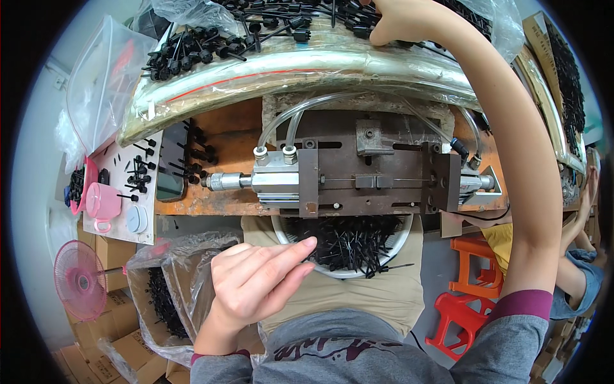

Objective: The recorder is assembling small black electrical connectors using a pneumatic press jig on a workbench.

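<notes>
My left hand (259, 278) hovers over my lap at the left rim of a white round basin (275, 229). Its forefinger stretches forward, the thumb sits slightly apart below it, and nothing shows between them. In the basin lie many black plastic parts with thin stems (345, 240). My right arm reaches far forward, and my right hand (403, 22) is at a heap of similar black parts (281, 22) on a raised, plastic-covered shelf. Thumb and forefinger look spread there; the upper edge cuts off some fingertips. Between my arms stands a dark metal fixture (403, 153) with a thin rod across it.
Silver air cylinders (276, 181) with clear hoses flank the fixture. Left are a phone (173, 165), a pink cup (103, 200), a pink fan (80, 280) and a plastic-lined carton (153, 281). Red (457, 320) and orange (474, 265) stools stand right, near another person (572, 281).
</notes>
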Available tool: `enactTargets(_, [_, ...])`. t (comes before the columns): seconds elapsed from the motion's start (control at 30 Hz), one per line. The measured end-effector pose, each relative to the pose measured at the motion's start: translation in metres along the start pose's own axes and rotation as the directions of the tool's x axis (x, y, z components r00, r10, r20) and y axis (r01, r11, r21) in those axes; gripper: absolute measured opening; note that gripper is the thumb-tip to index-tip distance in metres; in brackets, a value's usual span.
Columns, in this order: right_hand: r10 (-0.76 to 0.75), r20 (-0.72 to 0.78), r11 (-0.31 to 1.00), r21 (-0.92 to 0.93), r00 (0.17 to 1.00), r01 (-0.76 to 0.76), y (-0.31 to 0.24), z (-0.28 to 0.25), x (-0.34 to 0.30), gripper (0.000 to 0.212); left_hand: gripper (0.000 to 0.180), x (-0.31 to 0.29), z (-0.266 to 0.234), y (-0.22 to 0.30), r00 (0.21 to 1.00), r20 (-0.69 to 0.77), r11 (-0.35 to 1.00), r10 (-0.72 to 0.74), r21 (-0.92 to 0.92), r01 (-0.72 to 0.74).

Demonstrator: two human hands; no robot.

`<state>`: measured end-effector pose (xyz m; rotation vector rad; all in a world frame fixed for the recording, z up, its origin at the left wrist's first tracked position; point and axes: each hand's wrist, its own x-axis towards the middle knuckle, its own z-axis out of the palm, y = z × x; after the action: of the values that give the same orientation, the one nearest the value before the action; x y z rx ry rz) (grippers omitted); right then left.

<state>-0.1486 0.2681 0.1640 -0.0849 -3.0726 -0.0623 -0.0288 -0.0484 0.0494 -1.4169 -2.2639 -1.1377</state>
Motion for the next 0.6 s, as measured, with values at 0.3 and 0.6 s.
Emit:
enactTargets(0.3, [0.115,-0.011,0.969,0.22,0.993,-0.11,0.02,-0.019,-0.01,0.032,0.032,-0.018,0.004,-0.009,1.0,-0.007,0.999,-0.015,-0.045,0.014])
enactTargets(0.6, [0.196,-0.193,0.689,0.724,0.961,0.005,0.031,-0.036,-0.029,0.019,0.031,-0.011,0.013,-0.003,1.0,0.0,0.991,0.03,-0.127,-0.03])
